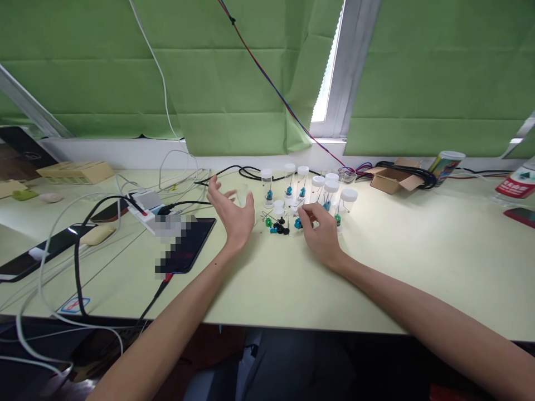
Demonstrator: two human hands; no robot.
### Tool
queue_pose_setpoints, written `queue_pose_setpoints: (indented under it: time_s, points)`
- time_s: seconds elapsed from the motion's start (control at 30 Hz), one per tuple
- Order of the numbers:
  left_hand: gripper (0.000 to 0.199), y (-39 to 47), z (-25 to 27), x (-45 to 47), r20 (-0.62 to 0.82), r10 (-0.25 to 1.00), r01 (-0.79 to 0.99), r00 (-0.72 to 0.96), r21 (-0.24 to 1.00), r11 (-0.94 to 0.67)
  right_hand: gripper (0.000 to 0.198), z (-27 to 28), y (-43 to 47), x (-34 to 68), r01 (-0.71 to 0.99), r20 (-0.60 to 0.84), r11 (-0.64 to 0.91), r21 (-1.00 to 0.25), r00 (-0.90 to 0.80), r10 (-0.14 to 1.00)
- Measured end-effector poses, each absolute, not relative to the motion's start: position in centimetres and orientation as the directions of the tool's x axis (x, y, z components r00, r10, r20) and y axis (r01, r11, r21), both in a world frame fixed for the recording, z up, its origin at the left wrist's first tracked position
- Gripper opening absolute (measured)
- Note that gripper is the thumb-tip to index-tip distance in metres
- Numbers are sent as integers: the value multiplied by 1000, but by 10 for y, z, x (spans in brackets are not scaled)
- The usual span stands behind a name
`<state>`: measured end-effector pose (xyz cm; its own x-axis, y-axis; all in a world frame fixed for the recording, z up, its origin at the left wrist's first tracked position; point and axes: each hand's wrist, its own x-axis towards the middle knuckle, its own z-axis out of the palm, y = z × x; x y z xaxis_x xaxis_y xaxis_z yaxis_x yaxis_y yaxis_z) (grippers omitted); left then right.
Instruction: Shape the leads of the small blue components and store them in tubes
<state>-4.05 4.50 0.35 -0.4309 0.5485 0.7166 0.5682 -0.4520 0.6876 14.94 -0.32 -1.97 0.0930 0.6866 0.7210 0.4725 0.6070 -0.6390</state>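
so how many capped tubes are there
7 in view: a capped tube right of the left hand, two further right, three behind the right hand, one right of those. More may be hidden.

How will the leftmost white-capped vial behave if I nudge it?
The leftmost white-capped vial would probably tip easily, standing tall and narrow. Once down, it may roll, since its cap looks round. It is likely light, looking mostly hollow around a small blue piece.

Bright daylight through the window gap (325, 100), dark shadow under the table (418, 245)
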Motion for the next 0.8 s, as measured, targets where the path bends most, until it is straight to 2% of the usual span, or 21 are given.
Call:
queue_pose_setpoints:
  time_s: [0.13, 0.23, 0.3, 0.37, 0.43, 0.53, 0.7, 0.8]
  points:
    - [48, 46, -1, -39, 537, 720, 436, -440, 828, -351, 20, -21, -3, 150, 465, 730, 622, -630, 81, 678]
    - [31, 41, 1, -36, 538, 734, 447, -414, 823, -351, 20, -21, -3, 150, 459, 734, 632, -625, 68, 676]
    - [29, 38, 4, -33, 659, 646, 507, -385, 736, -449, 21, -21, -3, 150, 449, 737, 641, -623, 60, 674]
    - [31, 34, 7, -31, 794, 514, 591, -325, 595, -545, 19, -20, -3, 149, 439, 751, 658, -612, 62, 657]
    - [32, 31, 9, -27, 857, 441, 640, -266, 499, -584, 17, -20, -3, 149, 443, 776, 676, -589, 76, 626]
    - [31, 26, 9, -22, 865, 482, 642, -141, 450, -620, 15, -21, -2, 148, 480, 811, 687, -545, 93, 578]
    - [31, 23, 1, -18, 772, 631, 602, 83, 465, -649, 16, -22, -2, 148, 486, 837, 712, -507, 82, 540]
    - [35, 24, -4, -18, 736, 649, 572, 192, 453, -684, 17, -20, -3, 148, 477, 840, 723, -501, 64, 539]
